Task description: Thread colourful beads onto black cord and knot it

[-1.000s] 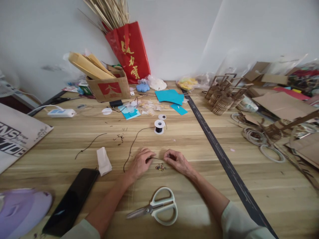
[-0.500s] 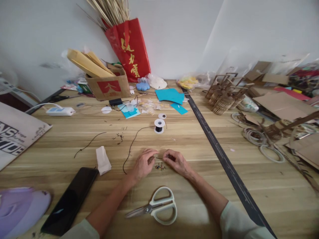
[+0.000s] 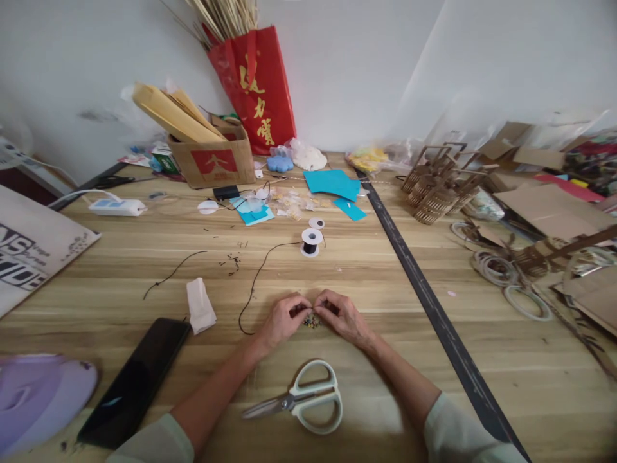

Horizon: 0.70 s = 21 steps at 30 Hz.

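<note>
While tip-to-tip, left hand, right hand: fingers tight over beads.

2 pale wood-grain tabletops meet at a dark seam running front to back. Behind them, a plain white wall, softly and evenly lit.

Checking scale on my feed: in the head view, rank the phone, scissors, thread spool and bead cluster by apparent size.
1. Black phone, largest.
2. Scissors; both lie nearest the camera, which inflates them.
3. Thread spool, farther off.
4. Bead cluster, smallest, only slightly under the spool.
</note>
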{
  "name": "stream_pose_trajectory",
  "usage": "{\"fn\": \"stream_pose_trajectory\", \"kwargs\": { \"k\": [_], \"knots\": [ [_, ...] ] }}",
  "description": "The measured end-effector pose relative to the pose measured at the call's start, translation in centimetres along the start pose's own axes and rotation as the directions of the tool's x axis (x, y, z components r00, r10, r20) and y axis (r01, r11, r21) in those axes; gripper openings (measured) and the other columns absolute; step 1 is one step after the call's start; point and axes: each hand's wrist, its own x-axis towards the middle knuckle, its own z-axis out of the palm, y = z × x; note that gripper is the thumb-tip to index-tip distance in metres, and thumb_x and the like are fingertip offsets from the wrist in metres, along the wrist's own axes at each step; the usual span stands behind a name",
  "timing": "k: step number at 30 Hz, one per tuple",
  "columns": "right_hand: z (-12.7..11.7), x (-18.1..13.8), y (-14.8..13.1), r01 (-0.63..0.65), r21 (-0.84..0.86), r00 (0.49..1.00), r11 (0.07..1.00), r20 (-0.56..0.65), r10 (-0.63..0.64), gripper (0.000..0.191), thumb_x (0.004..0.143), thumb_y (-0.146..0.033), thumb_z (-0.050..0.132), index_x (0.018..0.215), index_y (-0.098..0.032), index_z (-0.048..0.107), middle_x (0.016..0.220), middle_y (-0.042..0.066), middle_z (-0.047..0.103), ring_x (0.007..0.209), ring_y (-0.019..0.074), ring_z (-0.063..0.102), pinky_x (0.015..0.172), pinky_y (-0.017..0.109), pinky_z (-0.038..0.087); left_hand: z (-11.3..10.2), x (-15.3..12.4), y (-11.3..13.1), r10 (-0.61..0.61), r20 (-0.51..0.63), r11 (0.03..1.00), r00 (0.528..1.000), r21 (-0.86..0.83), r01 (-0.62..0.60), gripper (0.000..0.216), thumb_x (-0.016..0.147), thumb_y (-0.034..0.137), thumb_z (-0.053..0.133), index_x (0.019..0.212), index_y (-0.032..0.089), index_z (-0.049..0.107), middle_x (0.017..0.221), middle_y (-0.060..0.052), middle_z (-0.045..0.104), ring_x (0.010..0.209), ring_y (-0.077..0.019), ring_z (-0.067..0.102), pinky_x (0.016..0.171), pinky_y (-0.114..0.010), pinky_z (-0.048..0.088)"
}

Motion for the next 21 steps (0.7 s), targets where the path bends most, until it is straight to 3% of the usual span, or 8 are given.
{"fn": "stream_pose_trajectory", "kwargs": {
  "k": [7,12,17,21],
  "knots": [
    [0.0,0.0,0.5,-0.026,-0.002,0.999,1.000,0.022,0.026,0.016,0.088,-0.028,0.054,0.079,-0.015,0.058,0.067,0.000,0.055,0.060,0.0110,0.048,0.057,0.021,0.038,-0.2,0.1,-0.2,-0.024,-0.002,0.998,1.000,-0.054,0.024,0.008,0.077,0.017,0.059,0.073,0.015,0.065,0.069,-0.002,0.064,0.064,-0.0130,0.056,0.062,-0.022,0.044],
    [0.0,0.0,0.7,-0.055,0.018,0.998,0.998,0.010,0.055,0.014,0.087,-0.027,0.055,0.079,-0.015,0.057,0.064,-0.002,0.051,0.057,0.0099,0.044,0.054,0.020,0.035,-0.6,0.3,-0.3,-0.083,-0.010,0.972,0.997,-0.224,0.078,0.010,0.077,0.022,0.060,0.073,0.014,0.063,0.067,-0.001,0.061,0.065,-0.0128,0.055,0.063,-0.023,0.044],
    [0.1,0.0,0.7,-0.041,0.001,0.999,0.999,-0.008,0.041,0.010,0.086,-0.023,0.053,0.081,-0.016,0.057,0.063,-0.003,0.049,0.054,0.0093,0.042,0.053,0.020,0.035,-2.1,0.4,-0.7,-0.236,0.021,0.850,0.971,-0.480,0.217,0.017,0.075,0.030,0.065,0.074,0.014,0.060,0.069,-0.001,0.065,0.060,-0.0111,0.055,0.060,-0.023,0.044],
    [0.2,-0.1,0.7,0.031,-0.064,0.999,0.997,-0.007,-0.032,0.008,0.086,-0.023,0.053,0.084,-0.016,0.057,0.065,-0.002,0.052,0.055,0.0101,0.043,0.053,0.021,0.035,-3.3,0.5,-2.0,-0.341,-0.039,0.733,0.939,-0.637,0.240,0.022,0.070,0.034,0.070,0.075,0.015,0.060,0.068,-0.002,0.067,0.056,-0.0097,0.055,0.053,-0.020,0.042]
  ]
}}
